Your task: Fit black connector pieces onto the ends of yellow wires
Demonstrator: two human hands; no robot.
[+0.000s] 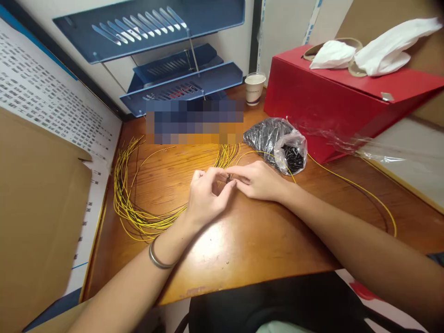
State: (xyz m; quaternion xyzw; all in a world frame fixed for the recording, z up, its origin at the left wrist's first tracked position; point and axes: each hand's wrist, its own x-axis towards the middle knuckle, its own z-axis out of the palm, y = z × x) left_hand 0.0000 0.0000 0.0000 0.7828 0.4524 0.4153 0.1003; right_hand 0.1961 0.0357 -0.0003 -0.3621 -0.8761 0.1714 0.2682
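Wires, yellow, loop across wooden table at left; more strands run just beyond the hands. Left hand and right hand meet fingertip to fingertip, both pinching a small dark piece. Clear bag of black pieces lies beyond right hand.

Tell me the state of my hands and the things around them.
Left hand: curled, fingertips at a small dark piece
Right hand: fingertips at the same piece
Yellow wires: loosely bundled, curving
Plastic bag: on its side, open
Paper cup: upright
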